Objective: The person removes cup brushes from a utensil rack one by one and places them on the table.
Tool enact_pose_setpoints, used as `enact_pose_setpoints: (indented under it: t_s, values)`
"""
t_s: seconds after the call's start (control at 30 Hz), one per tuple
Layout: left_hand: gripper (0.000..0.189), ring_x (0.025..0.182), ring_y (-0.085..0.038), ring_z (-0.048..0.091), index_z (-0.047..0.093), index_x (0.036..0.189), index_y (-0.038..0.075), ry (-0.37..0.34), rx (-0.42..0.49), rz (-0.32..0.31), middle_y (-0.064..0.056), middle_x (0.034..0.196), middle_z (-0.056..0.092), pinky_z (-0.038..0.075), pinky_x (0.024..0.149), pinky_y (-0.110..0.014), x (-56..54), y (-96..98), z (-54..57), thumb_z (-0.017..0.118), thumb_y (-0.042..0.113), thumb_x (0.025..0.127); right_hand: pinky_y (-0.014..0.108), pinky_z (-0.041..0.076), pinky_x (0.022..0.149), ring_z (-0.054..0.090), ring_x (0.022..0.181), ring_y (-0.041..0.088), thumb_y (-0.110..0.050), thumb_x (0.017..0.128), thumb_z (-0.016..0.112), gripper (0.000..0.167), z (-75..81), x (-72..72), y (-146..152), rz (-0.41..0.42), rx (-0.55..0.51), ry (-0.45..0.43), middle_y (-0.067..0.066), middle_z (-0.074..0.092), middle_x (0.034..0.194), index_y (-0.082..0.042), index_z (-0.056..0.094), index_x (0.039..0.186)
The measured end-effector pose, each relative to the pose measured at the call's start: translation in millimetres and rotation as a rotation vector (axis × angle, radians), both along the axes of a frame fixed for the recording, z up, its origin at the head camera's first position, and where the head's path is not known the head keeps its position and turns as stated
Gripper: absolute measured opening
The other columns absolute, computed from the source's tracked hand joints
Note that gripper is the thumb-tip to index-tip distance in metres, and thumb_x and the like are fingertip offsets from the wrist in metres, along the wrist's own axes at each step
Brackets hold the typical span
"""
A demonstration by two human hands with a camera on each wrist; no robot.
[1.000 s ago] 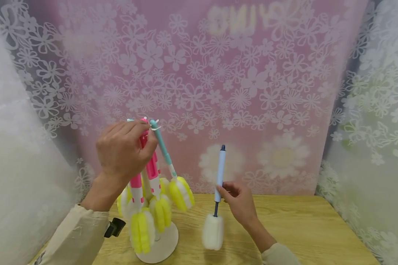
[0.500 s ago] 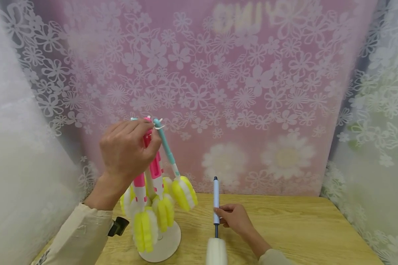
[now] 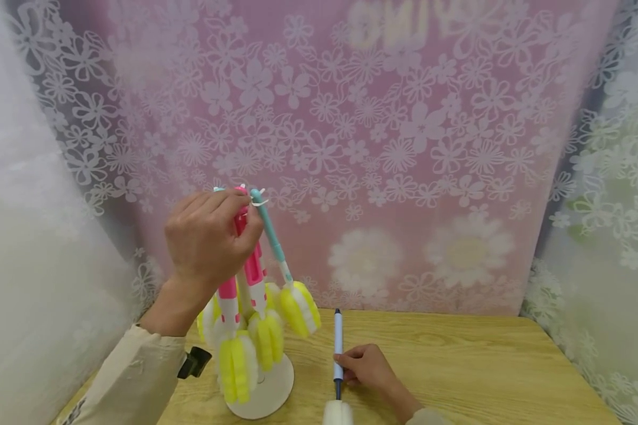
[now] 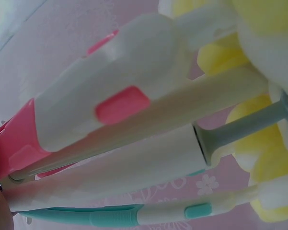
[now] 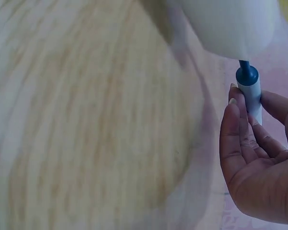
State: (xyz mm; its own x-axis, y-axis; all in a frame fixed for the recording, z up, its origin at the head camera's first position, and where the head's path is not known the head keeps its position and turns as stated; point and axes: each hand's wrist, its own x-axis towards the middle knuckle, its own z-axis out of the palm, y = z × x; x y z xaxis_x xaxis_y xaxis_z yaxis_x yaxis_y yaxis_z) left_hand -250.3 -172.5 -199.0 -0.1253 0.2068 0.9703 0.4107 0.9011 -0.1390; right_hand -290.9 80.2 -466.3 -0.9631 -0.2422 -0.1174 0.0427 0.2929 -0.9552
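My left hand [image 3: 207,236] has its fingers curled round the top of a brush stand, whose round white base [image 3: 268,395] rests on the table; what the fingertips hold is partly hidden. Around the stand hang several bottle brushes: a pink-and-white one [image 3: 253,268], a teal one [image 3: 270,227] and a white-handled one [image 4: 120,167], with yellow-and-white sponge heads on most. In my right hand [image 3: 372,367], thumb and fingers pinch the pale blue handle of a bottle brush [image 3: 338,336]. Its white sponge head [image 5: 235,24] points toward me, cut off by the head view's lower edge.
The wooden table [image 3: 457,360] extends to the right of the right hand. A pink flowered curtain [image 3: 372,147] hangs behind it, with pale sheets at both sides. A dark clip-like device [image 3: 194,362] sits on the left wrist.
The right hand has lowered the blue-handled brush and brought it slightly left and nearer me, so its head drops toward the lower edge. The left hand keeps its place on the stand.
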Motion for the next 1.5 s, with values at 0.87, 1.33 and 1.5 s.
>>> enact_pose_setpoints:
  t_s: [0.87, 1.33, 1.5]
  values:
    - [0.036, 0.079, -0.029, 0.069, 0.074, 0.084, 0.003, 0.021, 0.019, -0.016, -0.009, 0.085, 0.072, 0.052, 0.074, -0.042, 1.7, 3.6, 0.8, 0.051, 0.031, 0.086, 0.027, 0.054, 0.053, 0.063, 0.056, 0.011, -0.018, 0.088, 0.067, 0.021, -6.8, 6.9, -7, 0.052, 0.066, 0.021, 0.005, 0.067, 0.064, 0.002, 0.072, 0.084]
    - [0.031, 0.055, -0.023, 0.054, 0.066, 0.072, 0.008, -0.263, -0.029, 0.132, -0.003, 0.071, 0.066, 0.042, 0.049, -0.034, 22.3, 8.6, 14.5, 0.047, 0.028, 0.086, 0.029, 0.055, 0.056, 0.064, 0.059, 0.013, -0.02, 0.092, 0.062, 0.027, -9.7, 6.7, 2, 0.051, 0.063, 0.027, 0.006, 0.066, 0.068, 0.005, 0.071, 0.087]
    - [0.029, 0.049, -0.021, 0.046, 0.061, 0.067, 0.009, -0.327, -0.039, 0.185, -0.001, 0.059, 0.056, 0.039, 0.045, -0.032, 26.6, 13.3, 18.7, 0.05, 0.028, 0.087, 0.029, 0.054, 0.056, 0.064, 0.059, 0.014, -0.021, 0.095, 0.057, 0.032, -8.6, 6.0, 9, 0.023, 0.039, 0.026, 0.006, 0.065, 0.069, 0.007, 0.068, 0.086]
